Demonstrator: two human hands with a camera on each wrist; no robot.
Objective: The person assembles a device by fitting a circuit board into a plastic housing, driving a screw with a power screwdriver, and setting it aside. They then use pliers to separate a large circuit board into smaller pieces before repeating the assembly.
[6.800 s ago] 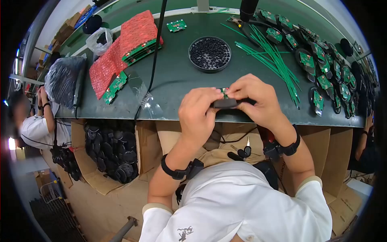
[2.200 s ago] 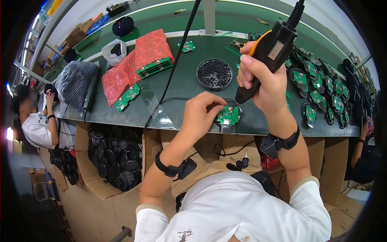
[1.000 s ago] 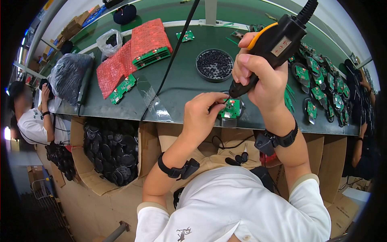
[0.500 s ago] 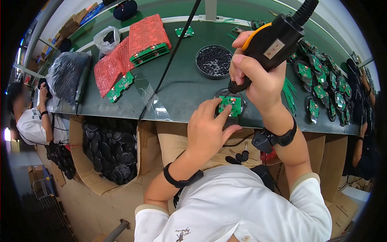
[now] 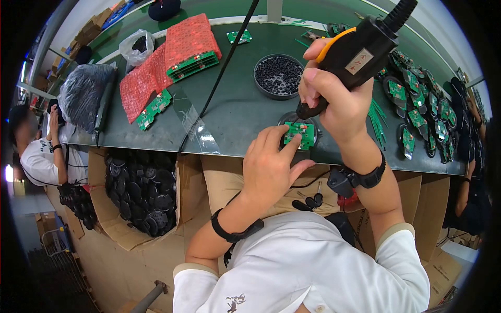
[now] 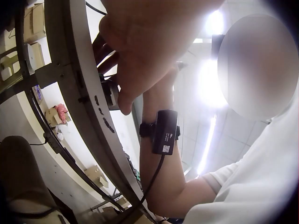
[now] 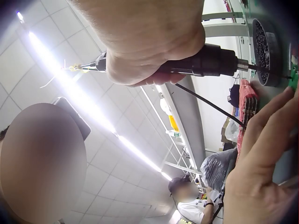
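While right fingers (image 5: 324,83) grip black driver (image 5: 355,55) | extended left fingers (image 5: 273,139) press flat green board (image 5: 308,135)

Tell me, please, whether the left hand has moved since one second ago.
Yes; judged against the dish, the left hand has drawn back, farther past the table's edge.

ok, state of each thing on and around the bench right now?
Circuit board: lying flat, left hand touching it
Electric screwdriver: gripped in right hand, aimed down at the circuit board
Screw dish: uncovered, well filled
Red bubble wrap: open-ended, stacked boards showing
Cardboard box: open, heaped with round black parts
Green strips: loose pile
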